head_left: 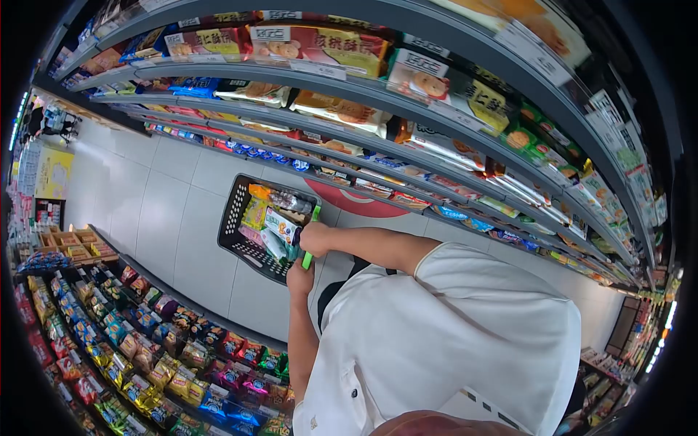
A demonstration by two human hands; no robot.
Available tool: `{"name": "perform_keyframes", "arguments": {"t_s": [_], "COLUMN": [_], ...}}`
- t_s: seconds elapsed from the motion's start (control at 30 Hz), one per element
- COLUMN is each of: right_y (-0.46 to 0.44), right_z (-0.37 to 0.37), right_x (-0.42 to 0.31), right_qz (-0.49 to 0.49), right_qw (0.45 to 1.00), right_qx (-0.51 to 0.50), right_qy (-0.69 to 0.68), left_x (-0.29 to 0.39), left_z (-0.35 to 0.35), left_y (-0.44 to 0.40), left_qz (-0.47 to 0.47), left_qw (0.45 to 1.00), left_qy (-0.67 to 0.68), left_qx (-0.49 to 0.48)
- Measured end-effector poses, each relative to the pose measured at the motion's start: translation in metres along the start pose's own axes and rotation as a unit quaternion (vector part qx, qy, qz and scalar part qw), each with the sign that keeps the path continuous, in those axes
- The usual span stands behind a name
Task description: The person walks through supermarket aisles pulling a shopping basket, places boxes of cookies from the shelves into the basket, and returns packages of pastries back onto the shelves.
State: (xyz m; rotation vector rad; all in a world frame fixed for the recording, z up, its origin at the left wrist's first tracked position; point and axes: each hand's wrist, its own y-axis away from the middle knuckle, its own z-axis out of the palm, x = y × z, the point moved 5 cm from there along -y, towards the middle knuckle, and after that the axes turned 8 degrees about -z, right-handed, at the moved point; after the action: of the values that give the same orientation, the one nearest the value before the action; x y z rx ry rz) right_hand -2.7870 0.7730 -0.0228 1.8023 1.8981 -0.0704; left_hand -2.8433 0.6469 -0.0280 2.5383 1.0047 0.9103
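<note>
1. Black basket (231,219) is right there over the pale floor (156,207), just left of both hands, with packets (278,227) piled inside.
2. Green handle (315,214) is on its right side, long axis running far to near.
3. Right hand (314,238) is clenched around it, farther one.
4. Left hand (299,278) is at the near end, fingers mostly hidden, can't tell its grip tbh.

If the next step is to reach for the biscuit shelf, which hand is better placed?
Probably the right hand: along the green handle, it sits nearer the biscuit shelf. The left hand is farther away, toward the snack bags.
</note>
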Motion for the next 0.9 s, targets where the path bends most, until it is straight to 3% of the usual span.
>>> {"name": "perform_keyframes", "arguments": {"t_s": [0.3, 0.47, 0.57, 0.77, 0.83, 0.9], "right_y": [-0.056, -0.096, -0.120, -0.163, -0.174, -0.184], "right_z": [-0.038, -0.050, -0.059, -0.074, -0.078, -0.086], "right_x": [0.017, 0.024, 0.026, 0.025, 0.024, 0.019], "right_qz": [-0.020, 0.011, 0.018, 0.058, 0.078, 0.060], "right_qw": [1.000, 1.000, 0.999, 0.997, 0.994, 0.995], "right_qx": [0.015, -0.026, 0.000, -0.024, -0.024, -0.001], "right_qy": [0.006, 0.014, 0.028, 0.053, 0.066, 0.078], "left_x": [-0.025, -0.042, -0.052, -0.086, -0.103, -0.120], "left_z": [-0.036, -0.063, -0.085, -0.128, -0.133, -0.138], "left_y": [-0.049, -0.075, -0.087, -0.089, -0.091, -0.098], "left_qz": [-0.015, -0.002, 0.024, 0.048, 0.167, 0.153], "left_qw": [1.000, 1.000, 0.998, 0.994, 0.981, 0.982], "left_qy": [0.021, 0.010, 0.051, 0.086, 0.100, 0.101], "left_qx": [-0.001, 0.007, 0.013, -0.054, 0.009, -0.035]}}
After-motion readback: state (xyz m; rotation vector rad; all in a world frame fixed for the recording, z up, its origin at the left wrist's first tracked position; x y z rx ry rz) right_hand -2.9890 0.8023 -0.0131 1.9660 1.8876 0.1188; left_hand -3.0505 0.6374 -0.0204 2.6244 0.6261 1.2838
